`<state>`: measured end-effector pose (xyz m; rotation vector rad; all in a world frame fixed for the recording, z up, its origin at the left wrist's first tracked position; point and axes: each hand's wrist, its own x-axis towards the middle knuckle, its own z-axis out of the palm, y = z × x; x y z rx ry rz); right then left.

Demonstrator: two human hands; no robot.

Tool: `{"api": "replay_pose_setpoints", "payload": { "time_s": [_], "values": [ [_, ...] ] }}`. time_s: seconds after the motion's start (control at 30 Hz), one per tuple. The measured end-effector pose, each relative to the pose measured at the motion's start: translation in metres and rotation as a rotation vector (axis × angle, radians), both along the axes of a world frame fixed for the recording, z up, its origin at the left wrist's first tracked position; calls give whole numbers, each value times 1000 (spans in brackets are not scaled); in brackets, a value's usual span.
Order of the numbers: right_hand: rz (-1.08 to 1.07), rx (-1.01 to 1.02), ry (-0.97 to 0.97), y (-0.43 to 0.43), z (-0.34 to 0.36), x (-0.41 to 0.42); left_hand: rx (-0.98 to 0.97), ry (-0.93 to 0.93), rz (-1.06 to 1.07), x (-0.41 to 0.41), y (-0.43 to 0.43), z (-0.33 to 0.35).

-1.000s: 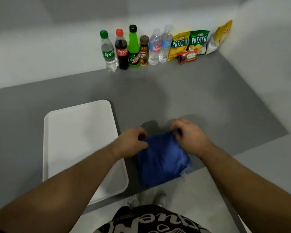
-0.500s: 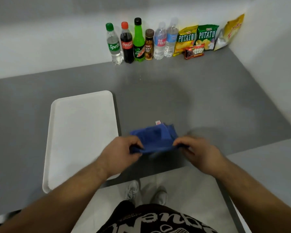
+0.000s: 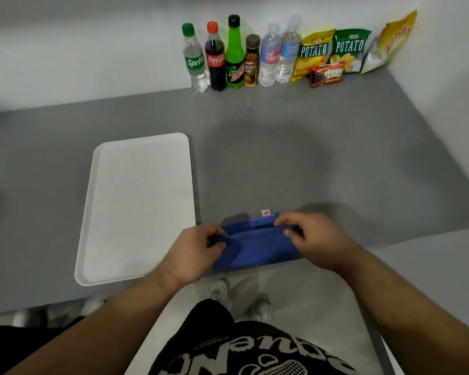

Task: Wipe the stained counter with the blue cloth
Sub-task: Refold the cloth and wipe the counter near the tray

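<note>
- The left hand (image 3: 194,253) fingers pinch the left end of the blue cloth (image 3: 255,246); the right hand (image 3: 316,239) fingers pinch its right end.
- The cloth sits at the front edge of the bench (image 3: 322,158).
- A white tray (image 3: 138,207) lies just left.
- 6 bottles (image 3: 234,55) and 4 snack packs (image 3: 348,50) line the back edge.

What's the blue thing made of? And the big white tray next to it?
The blue cloth looks like soft fabric, maybe microfibre: it folds and creases where the left hand and right hand pinch it. The white tray looks like hard, smooth plastic with a raised rim, though that's a guess.
</note>
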<state>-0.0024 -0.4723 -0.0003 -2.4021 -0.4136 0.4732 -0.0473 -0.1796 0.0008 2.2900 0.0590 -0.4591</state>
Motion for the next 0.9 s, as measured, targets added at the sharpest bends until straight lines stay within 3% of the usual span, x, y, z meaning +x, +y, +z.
{"api": "replay_pose_setpoints", "payload": {
  "time_s": [0.13, 0.2, 0.3, 0.47, 0.57, 0.9],
  "values": [
    [3, -132, -235, 29, -14, 29, 209, -37, 39, 21, -3, -6],
    [125, -203, -350, 41, -18, 33, 316, -45, -25, 25, -4, -7],
    [281, -146, -460, 59, -29, 15, 339, -92, -95, 28, 0, -9],
    [82, -436, -189, 92, -58, -43, 344, -195, -115, 34, 16, -14],
    [38, -494, -159, 101, -63, -48, 329, -269, -99, 51, 30, -17],
    [-8, -505, -161, 145, -81, 69, 312, -422, -18, 160, 75, -39]
  ]
}}
